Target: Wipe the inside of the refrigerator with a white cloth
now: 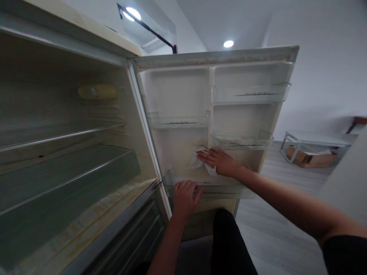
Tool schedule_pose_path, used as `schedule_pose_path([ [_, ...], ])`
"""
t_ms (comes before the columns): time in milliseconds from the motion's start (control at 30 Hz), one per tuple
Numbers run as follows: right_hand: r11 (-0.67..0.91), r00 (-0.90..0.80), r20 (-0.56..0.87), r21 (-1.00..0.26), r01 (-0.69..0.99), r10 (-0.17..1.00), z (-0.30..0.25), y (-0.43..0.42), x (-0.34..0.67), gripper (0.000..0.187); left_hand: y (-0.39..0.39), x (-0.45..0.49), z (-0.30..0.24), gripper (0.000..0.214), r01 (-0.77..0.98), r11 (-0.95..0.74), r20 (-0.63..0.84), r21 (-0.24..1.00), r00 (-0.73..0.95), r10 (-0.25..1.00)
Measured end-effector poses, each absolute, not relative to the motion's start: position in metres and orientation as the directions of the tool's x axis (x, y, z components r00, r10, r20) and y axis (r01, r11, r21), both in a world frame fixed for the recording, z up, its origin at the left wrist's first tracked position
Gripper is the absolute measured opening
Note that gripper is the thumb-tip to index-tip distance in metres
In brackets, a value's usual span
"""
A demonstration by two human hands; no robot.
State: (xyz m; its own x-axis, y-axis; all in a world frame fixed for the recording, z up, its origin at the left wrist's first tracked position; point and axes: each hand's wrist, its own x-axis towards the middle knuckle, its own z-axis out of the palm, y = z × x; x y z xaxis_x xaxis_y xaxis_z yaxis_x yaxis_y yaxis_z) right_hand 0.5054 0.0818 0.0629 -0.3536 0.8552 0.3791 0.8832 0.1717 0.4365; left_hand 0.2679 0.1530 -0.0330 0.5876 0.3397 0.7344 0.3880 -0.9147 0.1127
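Observation:
An open fridge door (180, 149) faces me, its inner side lined with clear plastic shelves. My right hand (219, 160) is on the inner panel, fingers extended, pressing a crumpled white cloth (197, 159) against it; whether this is fabric or paper I cannot tell. Lower down, my left hand (185, 194) hooks its fingers over the rim of the bottom clear door shelf (220, 188), the thumb held apart. To the left is the fridge compartment (129, 118), with glass shelves (71, 173) and yellowish stains along its front lip.
A yellowish lamp cover (97, 91) is on the compartment's inner wall. Below it a darker lower compartment (134, 240) stands open. My dark-clad knee (225, 221) is close to the door. At right, a low white table (318, 138) stands over a cardboard box (311, 157).

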Motion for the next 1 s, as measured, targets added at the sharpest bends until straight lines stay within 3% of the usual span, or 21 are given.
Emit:
schedule_pose_path([
  [167, -0.124, -0.096, 0.431, 0.454, 0.882, 0.897, 0.068, 0.008, 0.54, 0.085, 0.147, 0.268, -0.026, 0.024, 0.396, -0.907, 0.698, 0.145, 0.609, 0.377],
  [300, -0.223, -0.012, 0.49, 0.417, 0.881, 0.871, 0.068, -0.006, 0.538, 0.086, 0.151, 0.267, -0.019, 0.022, 0.386, -0.917, 0.667, 0.099, 0.658, 0.349],
  [400, -0.188, -0.038, 0.486, 0.409, 0.893, 0.873, 0.062, 0.007, 0.536, 0.09, 0.171, 0.258, -0.015, 0.023, 0.384, -0.921, 0.686, 0.062, 0.654, 0.319],
  [500, -0.039, -0.164, 0.42, 0.434, 0.9, 0.893, 0.06, 0.028, 0.539, 0.088, 0.195, 0.248, -0.014, 0.025, 0.465, -0.882, 0.74, 0.072, 0.568, 0.36],
  [633, 0.115, -0.279, 0.364, 0.411, 0.904, 0.889, 0.064, 0.066, 0.537, 0.083, 0.203, 0.25, -0.015, 0.034, 0.516, -0.856, 0.715, 0.015, 0.594, 0.37],
  [900, 0.018, -0.148, 0.426, 0.294, 0.956, 0.892, 0.046, 0.123, 0.507, 0.085, 0.192, 0.281, -0.014, 0.044, 0.574, -0.819, 0.711, 0.014, 0.57, 0.412],
  [1000, 0.073, -0.208, 0.415, 0.319, 0.945, 0.886, 0.049, 0.133, 0.509, 0.077, 0.192, 0.288, -0.013, 0.045, 0.591, -0.807, 0.704, 0.021, 0.564, 0.432],
])
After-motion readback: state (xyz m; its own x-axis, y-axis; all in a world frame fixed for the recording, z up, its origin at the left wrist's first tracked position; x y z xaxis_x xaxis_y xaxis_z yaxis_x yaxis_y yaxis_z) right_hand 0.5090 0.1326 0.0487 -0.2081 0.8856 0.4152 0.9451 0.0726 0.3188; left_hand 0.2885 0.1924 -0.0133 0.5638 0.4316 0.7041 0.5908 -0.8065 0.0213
